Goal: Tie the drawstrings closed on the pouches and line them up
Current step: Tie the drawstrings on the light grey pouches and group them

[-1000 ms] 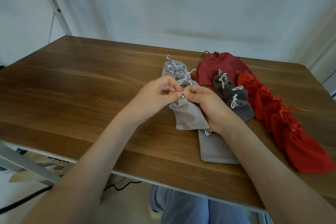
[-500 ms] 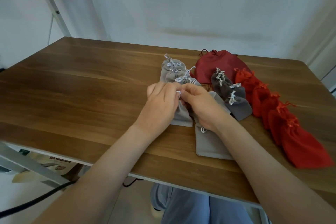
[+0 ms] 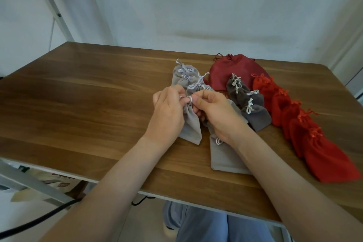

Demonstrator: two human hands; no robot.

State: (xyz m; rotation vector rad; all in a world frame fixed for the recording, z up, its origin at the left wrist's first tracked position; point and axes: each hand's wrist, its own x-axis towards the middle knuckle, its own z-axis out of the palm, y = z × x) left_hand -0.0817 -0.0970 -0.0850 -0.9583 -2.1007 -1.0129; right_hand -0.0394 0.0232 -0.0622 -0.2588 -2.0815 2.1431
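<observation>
A light grey pouch (image 3: 191,125) hangs from its gathered neck between my hands, its bottom resting on the wooden table (image 3: 78,108). My left hand (image 3: 169,112) and my right hand (image 3: 214,114) each pinch its white drawstring at the neck. Behind them lie tied light grey pouches (image 3: 183,76) in a row. Another light grey pouch (image 3: 225,157) lies flat under my right wrist, its cord loose. To the right run a row of dark grey tied pouches (image 3: 251,108) and a row of bright red tied pouches (image 3: 306,133).
A larger dark red pouch (image 3: 233,72) lies behind the rows. The table's front edge runs close below my forearms, with my knees under it. A white wall stands behind, and a metal frame leg and a black cable are at the lower left.
My hands have drawn slightly apart at the pouch neck, and a small loop of white cord now shows between the fingertips. The pouch hangs more upright.
</observation>
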